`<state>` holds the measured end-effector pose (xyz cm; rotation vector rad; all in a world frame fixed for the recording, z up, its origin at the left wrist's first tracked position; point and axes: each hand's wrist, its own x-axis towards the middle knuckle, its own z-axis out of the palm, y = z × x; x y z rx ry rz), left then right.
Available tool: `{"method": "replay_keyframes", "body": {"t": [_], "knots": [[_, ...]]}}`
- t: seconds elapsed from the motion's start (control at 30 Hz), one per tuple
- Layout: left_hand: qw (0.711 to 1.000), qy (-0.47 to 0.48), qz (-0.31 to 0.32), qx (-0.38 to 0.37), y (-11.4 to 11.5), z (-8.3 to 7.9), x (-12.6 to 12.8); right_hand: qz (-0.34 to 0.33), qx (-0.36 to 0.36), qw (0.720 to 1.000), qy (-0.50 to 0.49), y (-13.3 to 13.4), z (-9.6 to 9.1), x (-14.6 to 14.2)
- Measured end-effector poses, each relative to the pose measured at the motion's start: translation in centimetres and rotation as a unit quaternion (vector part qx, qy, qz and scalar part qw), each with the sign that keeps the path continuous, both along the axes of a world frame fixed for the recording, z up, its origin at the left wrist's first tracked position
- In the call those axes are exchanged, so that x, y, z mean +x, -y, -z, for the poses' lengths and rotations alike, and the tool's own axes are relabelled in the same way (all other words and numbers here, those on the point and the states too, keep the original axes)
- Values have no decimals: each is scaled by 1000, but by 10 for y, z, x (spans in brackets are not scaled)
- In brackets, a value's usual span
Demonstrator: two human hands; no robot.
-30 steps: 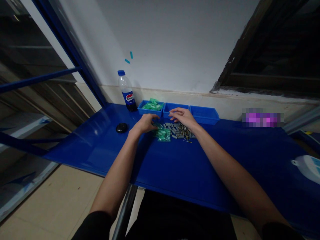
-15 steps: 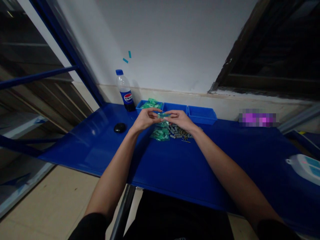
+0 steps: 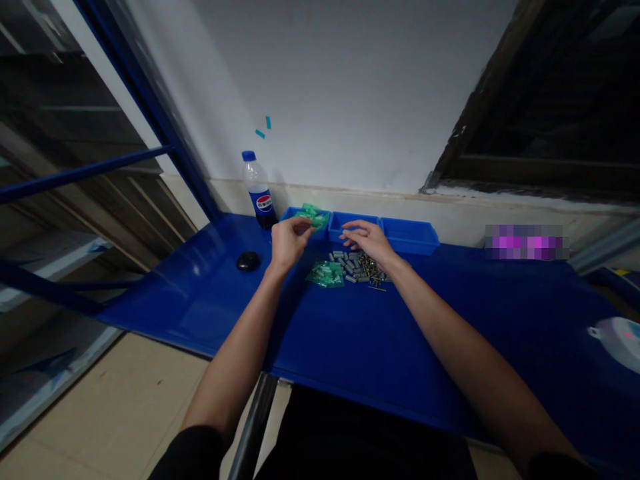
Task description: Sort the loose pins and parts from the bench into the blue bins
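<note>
My left hand (image 3: pixel 290 243) is at the front of the left blue bin, thumb and fingers pinched on a small green plastic bag (image 3: pixel 313 217) at the heap inside it. Where that bag ends and the others begin is hard to make out. My right hand (image 3: pixel 369 241) hovers over the table with fingers apart and nothing in them. Below it lie grey cylindrical plugs (image 3: pixel 351 265) and a heap of brassy screws (image 3: pixel 369 269). More green bags with small parts inside (image 3: pixel 327 274) lie left of the plugs.
Two other blue bins (image 3: pixel 407 237) stand along the wall. A cola bottle (image 3: pixel 261 193) and a black rounded object (image 3: pixel 247 261) are on the left. A white device (image 3: pixel 620 341) sits at the table's right, below a blurred purple item (image 3: pixel 527 242).
My hands have parted from the green bag they held together. The left has moved to the left bin; the right has let go and opened. The view has shifted slightly.
</note>
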<state>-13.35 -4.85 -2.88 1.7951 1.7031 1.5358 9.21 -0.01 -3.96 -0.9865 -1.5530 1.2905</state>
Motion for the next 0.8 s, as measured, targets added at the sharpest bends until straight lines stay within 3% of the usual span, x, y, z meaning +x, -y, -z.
{"method": "replay_keyframes", "body": {"t": [0.1,0.3,0.6,0.8], "knots": [[986,-132,-79,69,-5,3,-7,20,-3,1000,-8,-1,-4,2],[948,-313,-58,12,-16,11,-7,15,-10,1000,-8,1,-7,2],[932,-358,-50,-27,-21,21,-4,4,-15,1000,-4,1,-6,2],[920,-376,-94,-56,-18,24,7,1,-25,1000,2,2,-4,0]]}}
